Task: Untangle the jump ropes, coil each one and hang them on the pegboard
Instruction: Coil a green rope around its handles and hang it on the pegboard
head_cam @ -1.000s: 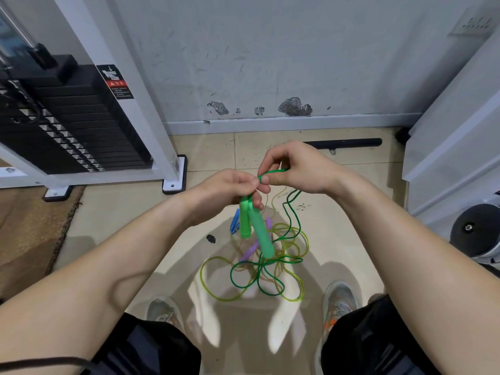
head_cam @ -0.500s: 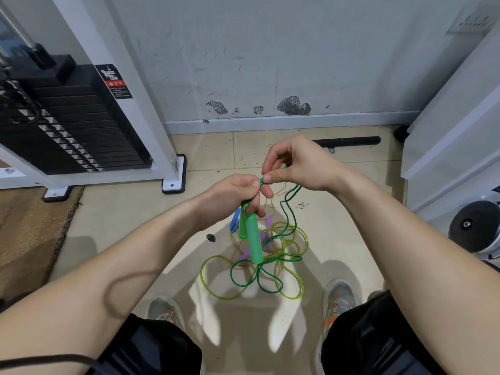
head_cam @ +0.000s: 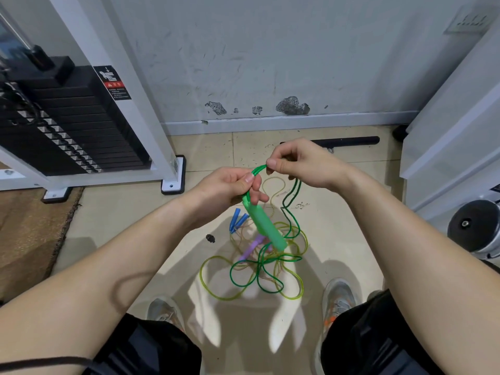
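My left hand (head_cam: 230, 189) grips the tops of the green handles (head_cam: 266, 227), which hang down and to the right. My right hand (head_cam: 300, 162) pinches the green cord (head_cam: 290, 196) just right of the handles, and a short arc of cord runs between the two hands. From my right hand the cord drops to a tangle on the floor (head_cam: 259, 269), mixed with a yellow-green rope (head_cam: 213, 290). Blue handles (head_cam: 236, 220) and purple handles (head_cam: 253, 249) lie in that pile. No pegboard is in view.
A black weight stack (head_cam: 70, 125) in a white frame (head_cam: 167, 163) stands at the left, with a brown mat (head_cam: 29, 234) beside it. A black bar (head_cam: 349, 141) lies by the wall. White equipment (head_cam: 454, 136) and a round weight (head_cam: 472, 228) are at the right. My shoes (head_cam: 338, 299) flank the pile.
My right hand has moved a little right and apart from the left, drawing out a short arc of green cord. The green handles now tilt more to the right.
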Motion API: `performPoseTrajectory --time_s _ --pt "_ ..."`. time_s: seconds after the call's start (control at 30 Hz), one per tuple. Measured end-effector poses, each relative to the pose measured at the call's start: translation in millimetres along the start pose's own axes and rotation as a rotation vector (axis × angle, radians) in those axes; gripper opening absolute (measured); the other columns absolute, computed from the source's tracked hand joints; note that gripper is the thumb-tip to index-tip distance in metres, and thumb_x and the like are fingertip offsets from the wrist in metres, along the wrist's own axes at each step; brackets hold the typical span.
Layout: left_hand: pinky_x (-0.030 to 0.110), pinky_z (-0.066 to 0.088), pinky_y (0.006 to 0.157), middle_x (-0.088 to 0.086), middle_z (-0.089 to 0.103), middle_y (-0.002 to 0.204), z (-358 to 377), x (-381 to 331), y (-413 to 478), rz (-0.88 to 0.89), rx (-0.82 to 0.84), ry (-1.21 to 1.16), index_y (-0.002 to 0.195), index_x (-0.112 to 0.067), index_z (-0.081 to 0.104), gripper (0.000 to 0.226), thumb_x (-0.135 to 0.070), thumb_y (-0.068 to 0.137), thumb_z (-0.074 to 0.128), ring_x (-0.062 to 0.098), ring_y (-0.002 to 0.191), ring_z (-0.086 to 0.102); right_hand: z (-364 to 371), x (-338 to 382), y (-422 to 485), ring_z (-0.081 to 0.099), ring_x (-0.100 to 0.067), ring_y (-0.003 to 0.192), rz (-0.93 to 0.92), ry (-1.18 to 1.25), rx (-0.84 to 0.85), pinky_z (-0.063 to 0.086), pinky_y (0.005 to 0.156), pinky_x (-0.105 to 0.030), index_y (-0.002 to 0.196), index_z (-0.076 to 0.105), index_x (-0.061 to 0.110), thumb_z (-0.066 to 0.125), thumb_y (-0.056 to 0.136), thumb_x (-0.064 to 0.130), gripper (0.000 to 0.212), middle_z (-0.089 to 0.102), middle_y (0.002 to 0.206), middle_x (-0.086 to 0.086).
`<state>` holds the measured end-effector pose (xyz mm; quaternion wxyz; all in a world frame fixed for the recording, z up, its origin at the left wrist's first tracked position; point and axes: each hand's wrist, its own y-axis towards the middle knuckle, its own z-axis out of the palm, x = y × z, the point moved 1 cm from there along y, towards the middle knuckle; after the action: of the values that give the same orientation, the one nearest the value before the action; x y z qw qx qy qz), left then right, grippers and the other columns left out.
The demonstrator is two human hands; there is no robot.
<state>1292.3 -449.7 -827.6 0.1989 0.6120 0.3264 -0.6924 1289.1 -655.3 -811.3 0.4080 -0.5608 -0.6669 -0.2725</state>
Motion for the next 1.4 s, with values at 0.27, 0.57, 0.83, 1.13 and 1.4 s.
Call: performPoseTrajectory --time_s 0.27,0.57,0.83,1.13,1.4 --pt "0.020 0.036 0.076 -0.009 0.060 0.086 -11 -3 -1 0.120 -0.205 0.063 0.077 -0.029 0.070 0.025 -0.033 0.095 0.053 0.003 0.076 0.049 26 -4 1 0.036 -0.012 0.048 0.201 0.354 0.044 0.032 0.050 -0.025 0.089 0.052 0.016 0.054 0.103 0.024 0.016 0.046 0.055 0.004" --pt "0.019 0.040 0.056 -0.003 0.066 0.078 -12 -6 -2 0.109 -0.308 0.104 0.086 -0.013 0.069 0.025 -0.006 0.103 0.051 0.005 0.063 0.048 42 14 2 0.040 -0.005 0.039 0.223 0.063 -0.195 0.029 0.040 -0.017 0.073 0.058 0.019 0.068 0.091 0.030 0.024 0.056 0.050 0.005" --pt "0.018 0.039 0.056 -0.003 0.076 0.081 -5 2 3 0.078 -0.579 -0.165 0.096 -0.009 0.069 0.013 -0.014 0.100 0.058 0.004 0.057 0.057 62 31 -6 0.049 -0.014 0.046 0.276 0.260 -0.168 0.046 0.051 -0.029 0.104 0.060 0.010 0.057 0.095 0.009 0.009 0.064 0.065 -0.004" --pt "0.012 0.049 0.067 0.001 0.076 0.086 6 1 4 0.167 -0.855 -0.018 0.088 -0.012 0.073 0.012 -0.017 0.096 0.066 0.003 0.071 0.067 84 44 -15 0.044 -0.017 0.046 0.463 0.711 -0.257 0.048 0.054 -0.030 0.095 0.061 0.004 0.049 0.103 0.015 0.019 0.055 0.064 -0.008" --pt "0.022 0.048 0.050 0.001 0.077 0.090 3 -4 6 0.086 -0.912 -0.222 0.093 -0.014 0.071 0.014 -0.023 0.099 0.063 0.013 0.074 0.067 118 41 -33 0.057 -0.023 0.057 0.447 0.903 -0.054 0.041 0.077 -0.041 0.092 0.062 0.011 0.041 0.101 0.020 0.025 0.060 0.063 -0.008"
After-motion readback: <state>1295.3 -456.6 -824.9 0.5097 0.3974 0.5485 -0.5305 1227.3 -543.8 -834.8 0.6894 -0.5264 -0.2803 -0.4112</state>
